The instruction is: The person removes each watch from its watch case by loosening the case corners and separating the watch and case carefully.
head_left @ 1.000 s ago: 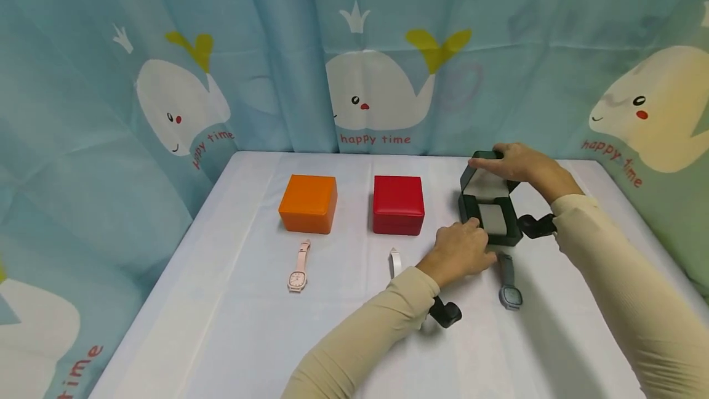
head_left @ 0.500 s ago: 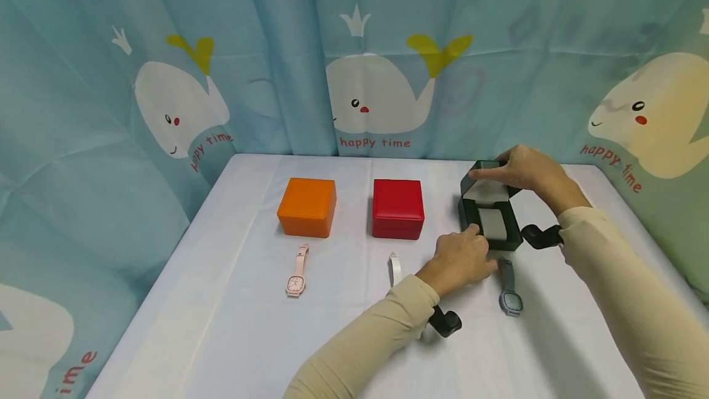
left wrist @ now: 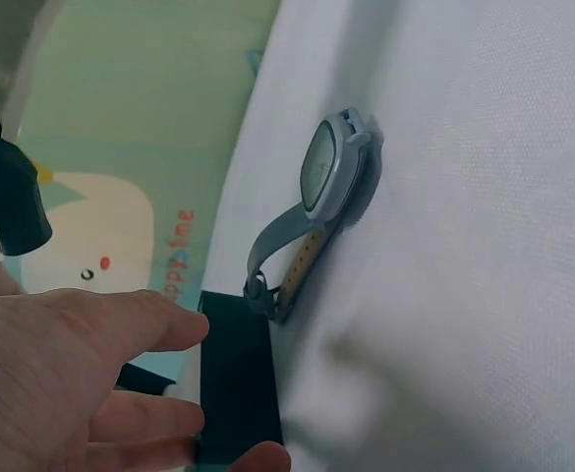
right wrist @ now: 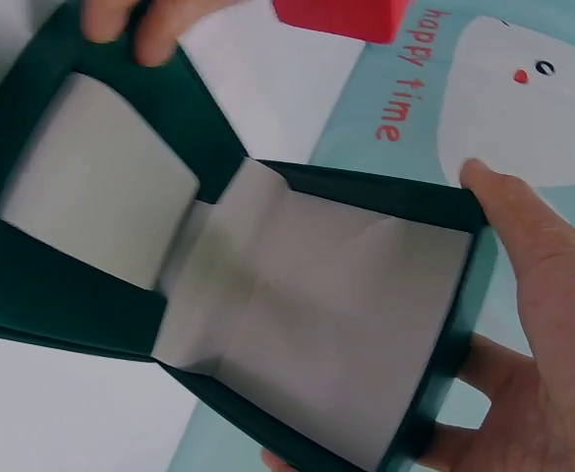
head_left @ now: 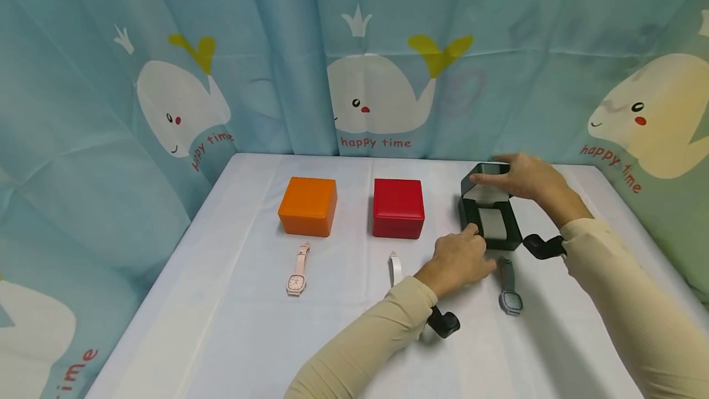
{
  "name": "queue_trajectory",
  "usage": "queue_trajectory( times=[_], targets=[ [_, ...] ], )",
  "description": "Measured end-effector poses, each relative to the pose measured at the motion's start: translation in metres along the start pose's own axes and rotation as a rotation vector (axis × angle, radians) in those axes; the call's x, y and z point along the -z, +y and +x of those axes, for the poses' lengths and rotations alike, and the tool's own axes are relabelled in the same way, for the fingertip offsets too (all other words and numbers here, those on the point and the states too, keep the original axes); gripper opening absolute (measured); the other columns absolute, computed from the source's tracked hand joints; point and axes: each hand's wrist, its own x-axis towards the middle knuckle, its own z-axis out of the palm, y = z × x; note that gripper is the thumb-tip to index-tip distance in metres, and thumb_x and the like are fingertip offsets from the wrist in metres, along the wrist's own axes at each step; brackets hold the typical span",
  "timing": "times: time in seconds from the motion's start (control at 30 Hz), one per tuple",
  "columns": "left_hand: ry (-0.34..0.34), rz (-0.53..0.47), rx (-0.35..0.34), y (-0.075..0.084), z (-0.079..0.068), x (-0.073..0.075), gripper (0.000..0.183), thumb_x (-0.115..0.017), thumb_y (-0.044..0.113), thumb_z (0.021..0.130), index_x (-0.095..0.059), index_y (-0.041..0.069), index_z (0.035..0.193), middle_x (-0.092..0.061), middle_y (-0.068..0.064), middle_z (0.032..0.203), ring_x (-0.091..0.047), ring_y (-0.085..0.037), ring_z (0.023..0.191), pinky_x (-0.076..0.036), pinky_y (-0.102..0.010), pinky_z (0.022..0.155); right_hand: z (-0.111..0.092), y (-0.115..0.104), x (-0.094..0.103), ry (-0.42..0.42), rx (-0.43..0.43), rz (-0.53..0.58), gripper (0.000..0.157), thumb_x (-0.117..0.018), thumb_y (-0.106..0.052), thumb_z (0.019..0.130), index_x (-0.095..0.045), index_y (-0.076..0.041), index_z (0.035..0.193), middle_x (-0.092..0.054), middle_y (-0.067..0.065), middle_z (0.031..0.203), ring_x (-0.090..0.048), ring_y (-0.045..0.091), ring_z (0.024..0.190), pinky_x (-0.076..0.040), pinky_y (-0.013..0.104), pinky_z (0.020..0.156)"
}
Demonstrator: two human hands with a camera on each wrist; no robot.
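Note:
A dark green watch box [head_left: 467,217] stands with its lid [head_left: 469,186] raised, showing a pale lining and a pale cushion [head_left: 493,224]. My right hand [head_left: 528,178] holds the lid's upper edge, the thumb at its rim in the right wrist view and the other fingers behind it. At the near left corner of the base, my left hand [head_left: 456,261] grips the wall, with fingertips [right wrist: 159,39] over the rim in the right wrist view. A grey-blue watch [head_left: 509,302] lies just in front of the box, its strap toward the box.
An orange box [head_left: 307,207] and a red box [head_left: 397,208], both closed, stand left of the green one. Before them lie a pink watch [head_left: 296,276] and a white watch strap [head_left: 396,268], partly behind my left sleeve. A whale-print curtain [head_left: 382,97] borders the table.
The green lid has tipped a little farther back, and my right hand has moved slightly right and down with it. My left hand stays at the base. The view has shifted slightly.

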Motion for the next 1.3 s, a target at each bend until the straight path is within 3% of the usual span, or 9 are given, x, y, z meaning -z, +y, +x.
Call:
queue_trajectory(
  times=[0.13,0.53,0.9,1.3],
  targets=[
    [0.011,0.005,-0.002,-0.001,-0.001,0.0,0.031,-0.065,0.049,0.096,-0.081,0.023,0.095,-0.056,0.009,0.119,-0.063,-0.01,0.074,-0.053,-0.028,0.063,-0.002,0.001,-0.003,-0.006,-0.007,-0.016,0.111,-0.054,-0.082,0.085,-0.039,0.007,0.15,-0.036,0.045,0.143,-0.049,0.061,0.116,-0.046,0.066,0.084],
    [0.038,0.035,0.005,-0.002,0.001,-0.001,0.029,-0.066,0.049,0.095,-0.08,0.024,0.099,-0.055,0.011,0.12,-0.065,-0.012,0.074,-0.052,-0.028,0.061,-0.007,0.001,-0.013,0.017,0.013,-0.036,0.107,-0.05,-0.08,0.088,-0.034,0.004,0.153,-0.031,0.039,0.149,-0.039,0.064,0.125,-0.039,0.072,0.088],
    [-0.006,0.03,-0.001,-0.006,0.002,0.0,0.033,-0.062,0.05,0.097,-0.076,0.028,0.118,-0.053,0.014,0.129,-0.066,-0.012,0.083,-0.051,-0.028,0.066,-0.011,0.003,-0.032,0.131,0.002,-0.019,0.1,-0.047,-0.078,0.09,-0.038,0.002,0.149,-0.03,0.037,0.144,-0.033,0.066,0.122,-0.04,0.075,0.084],
    [-0.007,-0.003,-0.013,-0.01,0.002,0.0,0.038,-0.062,0.049,0.096,-0.072,0.031,0.128,-0.051,0.015,0.139,-0.068,-0.015,0.096,-0.052,-0.03,0.072,-0.019,0.005,-0.048,0.251,0.031,-0.019,0.089,-0.047,-0.074,0.093,-0.045,-0.001,0.143,-0.037,0.037,0.127,-0.041,0.061,0.106,-0.045,0.068,0.068]
  ],
)
